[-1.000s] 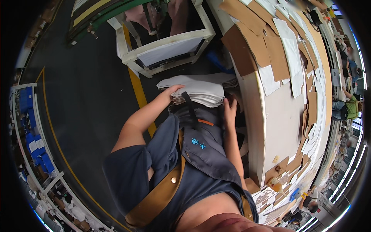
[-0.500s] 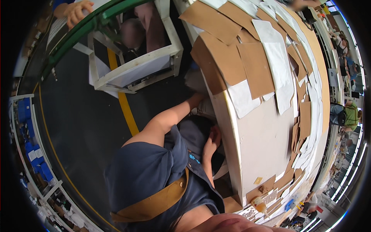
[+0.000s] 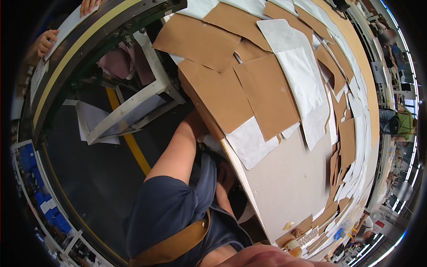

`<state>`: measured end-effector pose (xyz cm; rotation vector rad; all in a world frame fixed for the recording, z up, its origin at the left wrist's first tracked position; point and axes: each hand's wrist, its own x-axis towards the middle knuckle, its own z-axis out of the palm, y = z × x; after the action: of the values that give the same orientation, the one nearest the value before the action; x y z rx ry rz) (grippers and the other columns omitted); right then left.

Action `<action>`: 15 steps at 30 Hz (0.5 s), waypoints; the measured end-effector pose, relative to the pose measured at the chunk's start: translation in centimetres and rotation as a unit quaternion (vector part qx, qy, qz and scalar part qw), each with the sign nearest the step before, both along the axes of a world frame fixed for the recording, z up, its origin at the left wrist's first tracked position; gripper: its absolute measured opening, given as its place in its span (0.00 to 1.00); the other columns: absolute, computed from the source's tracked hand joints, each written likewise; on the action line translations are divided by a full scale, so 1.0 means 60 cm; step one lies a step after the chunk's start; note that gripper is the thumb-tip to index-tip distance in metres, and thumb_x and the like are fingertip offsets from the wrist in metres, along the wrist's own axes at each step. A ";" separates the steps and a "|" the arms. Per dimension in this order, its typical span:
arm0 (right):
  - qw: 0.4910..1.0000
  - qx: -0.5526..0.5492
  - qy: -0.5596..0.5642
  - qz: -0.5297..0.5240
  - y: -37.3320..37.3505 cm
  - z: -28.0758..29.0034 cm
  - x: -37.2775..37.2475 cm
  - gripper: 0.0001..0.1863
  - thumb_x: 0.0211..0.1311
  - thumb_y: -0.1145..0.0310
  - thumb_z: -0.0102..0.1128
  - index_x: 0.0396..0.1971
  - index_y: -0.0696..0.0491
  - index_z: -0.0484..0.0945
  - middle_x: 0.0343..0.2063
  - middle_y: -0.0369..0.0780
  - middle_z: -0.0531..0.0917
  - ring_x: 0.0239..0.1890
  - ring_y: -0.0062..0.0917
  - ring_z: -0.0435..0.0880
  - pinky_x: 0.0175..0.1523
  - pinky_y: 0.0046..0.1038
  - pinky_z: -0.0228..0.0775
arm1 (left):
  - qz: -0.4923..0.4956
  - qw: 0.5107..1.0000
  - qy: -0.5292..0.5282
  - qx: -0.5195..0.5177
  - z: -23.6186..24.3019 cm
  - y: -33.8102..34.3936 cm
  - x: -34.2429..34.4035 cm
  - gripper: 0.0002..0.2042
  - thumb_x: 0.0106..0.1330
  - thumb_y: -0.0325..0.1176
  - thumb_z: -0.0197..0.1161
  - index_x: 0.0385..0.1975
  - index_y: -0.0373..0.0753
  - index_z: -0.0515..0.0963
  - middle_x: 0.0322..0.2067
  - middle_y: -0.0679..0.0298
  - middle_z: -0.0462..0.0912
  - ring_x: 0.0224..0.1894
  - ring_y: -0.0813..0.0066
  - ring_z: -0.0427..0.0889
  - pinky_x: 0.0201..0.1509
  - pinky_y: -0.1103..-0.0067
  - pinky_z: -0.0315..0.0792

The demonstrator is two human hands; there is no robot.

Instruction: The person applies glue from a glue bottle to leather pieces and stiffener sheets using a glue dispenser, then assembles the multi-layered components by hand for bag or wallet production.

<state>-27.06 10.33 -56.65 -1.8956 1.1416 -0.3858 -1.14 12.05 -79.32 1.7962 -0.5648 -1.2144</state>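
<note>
My left arm reaches down beside the table, and my left hand (image 3: 194, 124) is in shadow under the hanging edge of a brown leather-like sheet (image 3: 215, 95). Its fingers are hidden, as is anything in them. My right hand (image 3: 226, 176) is low by my lap, close to the table's side. It is dark there, so I cannot make out its fingers or whether they hold anything. Brown pieces (image 3: 267, 95) and white pieces (image 3: 252, 142) overlap on the grey tabletop (image 3: 284, 187) beside me.
Across a green-framed machine with a yellow-edged bed (image 3: 71, 49), another person's hands (image 3: 46, 42) rest on a white sheet. A whitish frame stand (image 3: 129, 118) stands on the dark floor, which has a yellow line (image 3: 138, 153). Blue bins (image 3: 49, 204) sit on a rack at left.
My view has shifted toward the tabletop, showing more of the brown sheets and the machine. My right hand has sunk into shadow. The other person's hands now show on the white sheet.
</note>
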 end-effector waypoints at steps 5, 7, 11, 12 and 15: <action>0.996 -0.054 -0.049 0.043 0.000 0.001 0.025 0.10 0.69 0.78 0.53 0.46 0.56 0.81 0.44 0.46 0.84 0.49 0.37 0.83 0.58 0.34 0.72 | -0.105 0.979 -0.173 0.007 0.006 0.079 -0.028 0.27 0.62 0.41 0.69 0.59 0.35 0.73 0.45 0.53 0.85 0.43 0.54 0.86 0.49 0.60 0.79; 0.994 -0.045 -0.077 0.069 0.000 0.004 0.032 0.10 0.66 0.79 0.55 0.45 0.56 0.80 0.46 0.47 0.82 0.50 0.41 0.82 0.58 0.34 0.72 | -0.165 0.957 -0.237 0.006 0.015 0.122 -0.051 0.27 0.62 0.41 0.69 0.59 0.35 0.73 0.45 0.53 0.85 0.44 0.54 0.86 0.49 0.61 0.79; 0.985 0.003 -0.105 0.137 0.022 0.050 0.033 0.13 0.66 0.77 0.57 0.49 0.56 0.80 0.47 0.46 0.83 0.51 0.39 0.82 0.59 0.32 0.71 | -0.075 0.993 -0.029 0.081 0.059 0.249 -0.070 0.24 0.65 0.44 0.66 0.56 0.35 0.76 0.46 0.50 0.84 0.42 0.58 0.86 0.48 0.67 0.77; 0.981 0.064 -0.106 0.152 0.030 0.075 0.030 0.14 0.66 0.76 0.58 0.51 0.56 0.81 0.47 0.45 0.84 0.51 0.38 0.82 0.59 0.31 0.71 | -0.079 0.991 -0.052 0.095 0.105 0.272 -0.063 0.21 0.66 0.44 0.65 0.52 0.34 0.79 0.44 0.50 0.85 0.40 0.61 0.86 0.46 0.70 0.76; 0.950 0.117 -0.164 0.240 0.038 0.169 0.016 0.13 0.69 0.75 0.56 0.52 0.57 0.80 0.46 0.45 0.84 0.51 0.37 0.83 0.59 0.31 0.72 | -0.018 0.997 -0.071 0.004 0.222 0.259 0.028 0.15 0.74 0.42 0.56 0.30 0.38 0.81 0.23 0.63 0.85 0.27 0.75 0.83 0.35 0.76 0.74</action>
<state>-26.10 12.58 -46.50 -1.7448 0.4597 -0.2638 0.55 27.58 -66.02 1.8978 -0.6758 -1.1190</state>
